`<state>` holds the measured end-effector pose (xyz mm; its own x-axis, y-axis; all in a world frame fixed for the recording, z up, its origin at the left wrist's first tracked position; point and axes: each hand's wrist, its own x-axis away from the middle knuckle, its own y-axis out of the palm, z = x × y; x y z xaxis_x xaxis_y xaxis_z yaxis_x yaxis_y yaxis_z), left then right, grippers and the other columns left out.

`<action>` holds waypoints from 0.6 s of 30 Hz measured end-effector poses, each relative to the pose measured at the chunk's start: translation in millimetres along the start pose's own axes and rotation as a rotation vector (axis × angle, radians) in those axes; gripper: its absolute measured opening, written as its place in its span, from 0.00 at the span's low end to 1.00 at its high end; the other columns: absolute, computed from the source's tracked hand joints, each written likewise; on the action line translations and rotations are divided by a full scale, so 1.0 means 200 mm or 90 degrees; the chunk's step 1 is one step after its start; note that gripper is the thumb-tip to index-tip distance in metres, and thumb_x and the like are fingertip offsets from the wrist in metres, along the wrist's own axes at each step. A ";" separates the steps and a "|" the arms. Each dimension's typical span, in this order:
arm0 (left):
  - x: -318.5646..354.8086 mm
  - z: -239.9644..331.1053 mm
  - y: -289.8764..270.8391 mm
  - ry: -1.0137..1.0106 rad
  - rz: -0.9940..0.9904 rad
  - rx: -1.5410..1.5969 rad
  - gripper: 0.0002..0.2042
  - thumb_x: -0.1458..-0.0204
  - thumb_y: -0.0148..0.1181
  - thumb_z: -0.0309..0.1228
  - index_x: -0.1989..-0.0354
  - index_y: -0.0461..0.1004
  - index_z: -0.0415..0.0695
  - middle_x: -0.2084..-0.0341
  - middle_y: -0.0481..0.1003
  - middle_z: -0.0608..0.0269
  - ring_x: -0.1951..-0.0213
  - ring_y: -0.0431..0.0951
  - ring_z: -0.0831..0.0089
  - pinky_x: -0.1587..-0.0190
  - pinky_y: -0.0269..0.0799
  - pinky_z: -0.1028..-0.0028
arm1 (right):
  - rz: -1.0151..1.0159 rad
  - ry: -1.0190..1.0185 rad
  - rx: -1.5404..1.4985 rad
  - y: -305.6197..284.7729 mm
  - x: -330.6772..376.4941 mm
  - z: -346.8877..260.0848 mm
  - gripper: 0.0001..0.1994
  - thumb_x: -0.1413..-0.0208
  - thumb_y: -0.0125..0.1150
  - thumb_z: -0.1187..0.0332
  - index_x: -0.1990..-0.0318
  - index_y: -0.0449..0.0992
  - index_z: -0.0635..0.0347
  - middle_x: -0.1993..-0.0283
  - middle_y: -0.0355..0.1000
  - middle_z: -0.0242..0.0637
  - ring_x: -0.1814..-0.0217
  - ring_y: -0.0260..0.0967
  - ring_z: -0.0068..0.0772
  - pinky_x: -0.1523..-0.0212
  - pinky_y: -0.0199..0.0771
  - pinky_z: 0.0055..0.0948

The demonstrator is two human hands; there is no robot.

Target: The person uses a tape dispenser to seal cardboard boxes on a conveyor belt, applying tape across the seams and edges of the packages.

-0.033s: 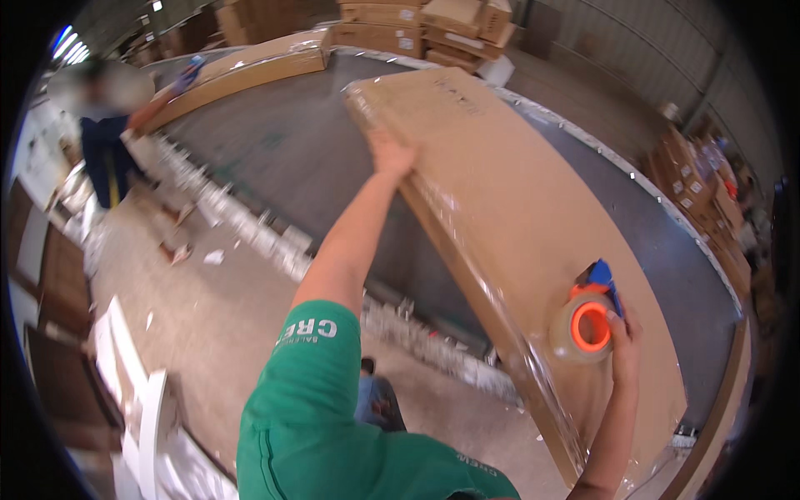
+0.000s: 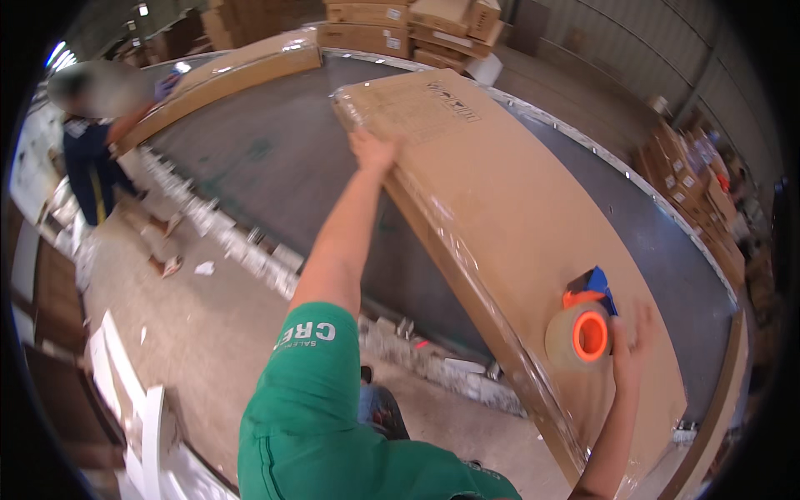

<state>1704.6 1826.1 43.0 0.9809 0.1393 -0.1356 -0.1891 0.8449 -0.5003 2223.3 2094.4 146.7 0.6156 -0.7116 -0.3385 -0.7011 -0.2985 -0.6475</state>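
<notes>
A long, flat cardboard carton (image 2: 508,208) lies slantwise before me, clear tape running along its left edge. My left hand (image 2: 372,152) rests on that edge near the far end, fingers stretched out and not wrapped around anything. On the near part of the carton's top sits a tape dispenser (image 2: 602,287) with a blue and orange body and a roll of clear tape on an orange core. Just right of it is my right hand (image 2: 631,343), its fingers spread and slightly blurred. No grip on the dispenser shows.
The dark worktable (image 2: 267,142) has a ragged whitish edge. Another long carton (image 2: 225,79) lies at the far left, with a co-worker (image 2: 92,158) beside it. Stacked cartons (image 2: 362,35) stand behind, more boxes (image 2: 687,183) at right. White strips (image 2: 152,442) lie at lower left.
My right hand has let go of the tape dispenser and its fingers have spread. The dispenser stays on the carton. My left hand keeps its place at the edge; the view has shifted slightly.
</notes>
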 end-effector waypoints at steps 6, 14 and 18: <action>-0.97 -0.15 0.16 -0.061 0.071 0.178 0.62 0.72 0.78 0.52 0.32 0.46 0.31 0.36 0.56 0.38 0.38 0.64 0.52 0.38 0.64 0.60 | -0.007 0.057 0.177 0.05 0.67 -0.20 0.36 0.50 0.67 0.55 0.37 0.59 0.59 0.40 0.63 0.49 0.32 0.57 0.54 0.42 0.66 0.47; -1.03 -0.35 0.06 0.021 -0.131 0.497 0.18 0.48 0.59 0.39 0.55 0.77 0.39 0.59 0.77 0.59 0.58 0.76 0.69 0.51 0.68 0.71 | -0.068 -0.158 0.599 -0.04 0.78 0.24 0.36 0.52 0.62 0.54 0.38 0.60 0.64 0.37 0.57 0.57 0.35 0.54 0.63 0.38 0.55 0.60; -0.43 -0.58 -0.50 0.045 -0.018 0.428 0.20 0.45 0.55 0.40 0.50 0.73 0.37 0.53 0.74 0.57 0.51 0.72 0.68 0.46 0.65 0.69 | -0.096 -0.147 0.578 -0.42 0.51 0.67 0.36 0.54 0.60 0.61 0.37 0.58 0.62 0.34 0.55 0.53 0.33 0.52 0.61 0.36 0.53 0.57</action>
<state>1633.6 1670.4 5.5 0.9754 0.0984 -0.1972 -0.0727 0.9884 0.1334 2393.0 2131.4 75.3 0.8006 -0.5341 -0.2717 -0.1203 0.3010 -0.9460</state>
